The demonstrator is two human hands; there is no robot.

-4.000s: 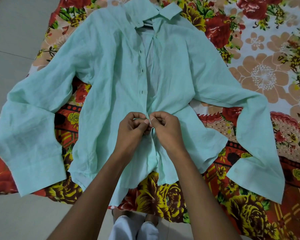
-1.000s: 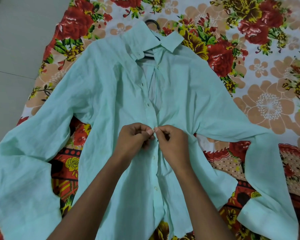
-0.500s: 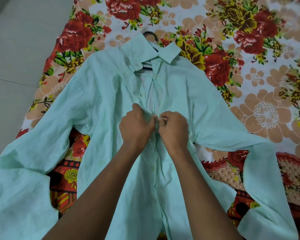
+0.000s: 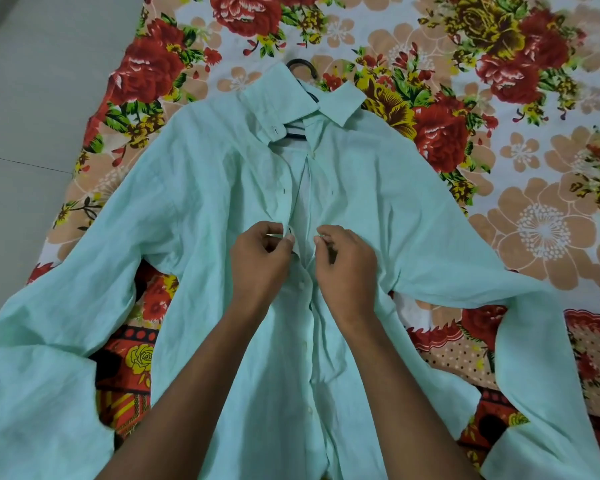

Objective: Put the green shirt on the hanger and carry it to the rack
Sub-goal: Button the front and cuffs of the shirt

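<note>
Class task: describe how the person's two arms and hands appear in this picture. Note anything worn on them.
Both forearms are bare, with no sleeves in view. The left hand and right hand show no gloves, rings, watch or bracelets. Fingernails look short and unpainted.

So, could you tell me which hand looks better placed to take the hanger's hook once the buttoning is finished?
Probably the left hand. The hanger hook pokes out above the collar slightly left of the placket, more in line with it than with the right hand. Both hands are pinching the green shirt, so the margin is small.
</note>
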